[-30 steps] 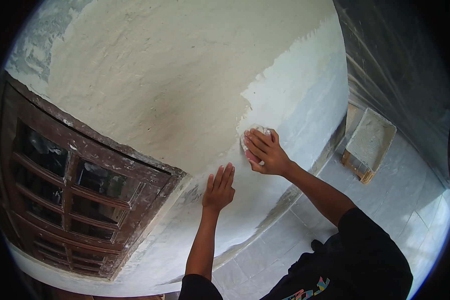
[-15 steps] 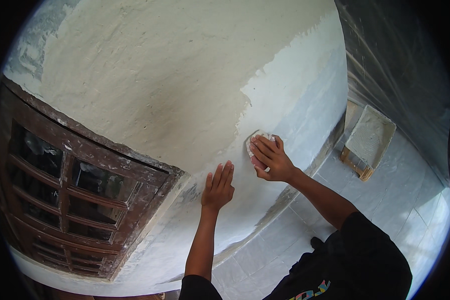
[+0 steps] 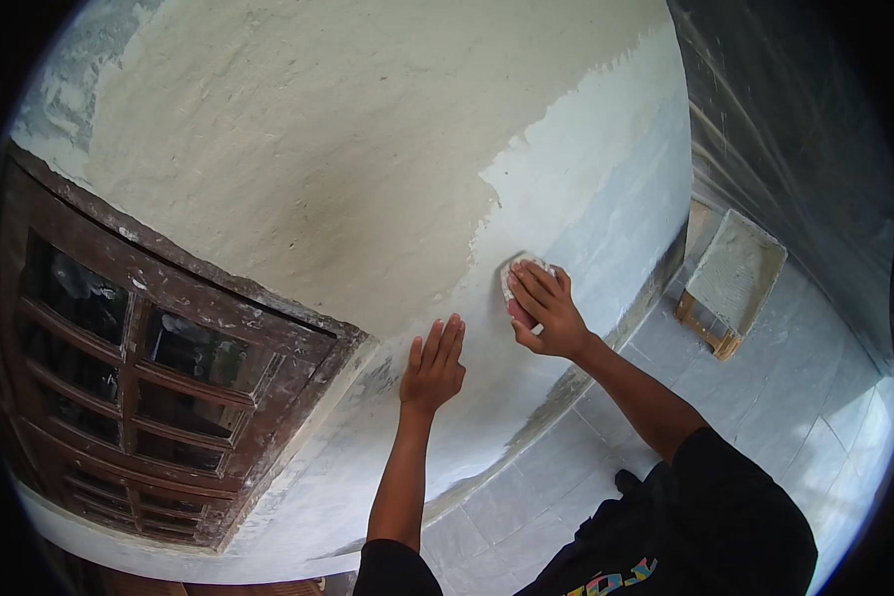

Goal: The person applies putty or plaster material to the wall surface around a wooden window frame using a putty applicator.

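Note:
The wall (image 3: 387,179) in front of me has a rough beige coat on the upper left and a smoother white coat on the lower right, with a ragged border between them. Pressed against the white part is a rounded pad (image 3: 522,316), pinkish and smeared with white. My right hand (image 3: 551,316) is closed over it and hides most of its face; I cannot tell whether it is a sponge or a sanding pad. To its left my left hand (image 3: 434,368) lies open on the wall, fingers stretched upward and holding nothing.
A brown wooden window frame (image 3: 134,377) with dark panes and white splashes is set into the wall at left. A tray (image 3: 735,268) coated in whitish material rests on a wooden stand at right. Grey tiles (image 3: 576,467) cover the floor, and plastic sheeting (image 3: 795,129) hangs at far right.
My right hand has shifted slightly to the right along the wall with the pad, and more of its pink edge shows. My left hand stays practically where it was.

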`<state>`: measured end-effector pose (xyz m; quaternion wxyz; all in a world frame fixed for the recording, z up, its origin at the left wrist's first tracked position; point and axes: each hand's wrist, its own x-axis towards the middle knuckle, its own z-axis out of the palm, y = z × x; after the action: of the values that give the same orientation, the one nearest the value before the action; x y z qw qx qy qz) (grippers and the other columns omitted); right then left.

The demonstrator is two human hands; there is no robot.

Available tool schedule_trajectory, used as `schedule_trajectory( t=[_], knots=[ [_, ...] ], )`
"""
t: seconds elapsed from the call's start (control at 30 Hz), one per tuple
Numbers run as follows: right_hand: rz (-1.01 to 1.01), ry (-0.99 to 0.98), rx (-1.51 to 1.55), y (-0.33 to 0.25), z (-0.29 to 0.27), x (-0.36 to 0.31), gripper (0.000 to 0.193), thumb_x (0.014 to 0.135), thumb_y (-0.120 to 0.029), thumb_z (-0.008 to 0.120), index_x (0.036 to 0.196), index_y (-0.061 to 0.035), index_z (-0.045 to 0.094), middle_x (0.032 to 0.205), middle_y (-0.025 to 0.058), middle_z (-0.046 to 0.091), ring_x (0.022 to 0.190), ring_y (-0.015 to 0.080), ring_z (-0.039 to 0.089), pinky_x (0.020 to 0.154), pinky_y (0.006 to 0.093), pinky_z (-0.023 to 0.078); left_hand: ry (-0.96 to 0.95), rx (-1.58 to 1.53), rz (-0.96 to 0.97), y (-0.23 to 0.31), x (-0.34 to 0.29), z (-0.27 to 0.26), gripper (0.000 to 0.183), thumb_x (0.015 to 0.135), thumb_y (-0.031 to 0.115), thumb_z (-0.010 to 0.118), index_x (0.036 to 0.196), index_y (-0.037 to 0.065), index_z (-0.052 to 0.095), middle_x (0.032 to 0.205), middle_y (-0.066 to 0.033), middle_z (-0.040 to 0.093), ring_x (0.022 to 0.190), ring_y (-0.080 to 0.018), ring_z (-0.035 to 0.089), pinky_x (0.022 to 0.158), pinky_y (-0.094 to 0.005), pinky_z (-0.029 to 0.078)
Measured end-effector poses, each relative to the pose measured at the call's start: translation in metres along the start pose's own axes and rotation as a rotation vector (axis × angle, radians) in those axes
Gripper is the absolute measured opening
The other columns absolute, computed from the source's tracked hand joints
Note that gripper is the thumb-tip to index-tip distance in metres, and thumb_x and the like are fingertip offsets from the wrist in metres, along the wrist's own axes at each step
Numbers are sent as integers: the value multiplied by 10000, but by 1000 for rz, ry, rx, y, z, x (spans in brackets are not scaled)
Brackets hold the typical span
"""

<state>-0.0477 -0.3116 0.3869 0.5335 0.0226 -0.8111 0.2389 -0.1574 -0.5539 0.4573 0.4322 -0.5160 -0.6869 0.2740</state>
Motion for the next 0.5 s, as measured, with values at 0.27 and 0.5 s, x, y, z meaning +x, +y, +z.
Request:
schedule_trajectory(
  t=[0.27, 0.5],
  knots=[
    [-86, 251, -19, -13, 8, 114, 624, 809, -223, 751, 1361, 0, 565, 1468, 170, 529, 1384, 330, 462, 1094, 563, 290, 19, 9, 2, 2, 1, 3, 639, 868, 292, 469, 1494, 174, 514, 1628, 8, 387, 1515, -196, 319, 1265, -486, 76],
    [11, -184, -11, -19, 15, -83, 631, 795, -212, 734, 1371, -20, 560, 1447, 167, 546, 1378, 306, 478, 1058, 551, 314, 14, -8, -8, -1, 2, -2, 640, 864, 277, 471, 1493, 165, 514, 1625, 7, 392, 1517, -191, 319, 1265, -482, 86]
  ],
)
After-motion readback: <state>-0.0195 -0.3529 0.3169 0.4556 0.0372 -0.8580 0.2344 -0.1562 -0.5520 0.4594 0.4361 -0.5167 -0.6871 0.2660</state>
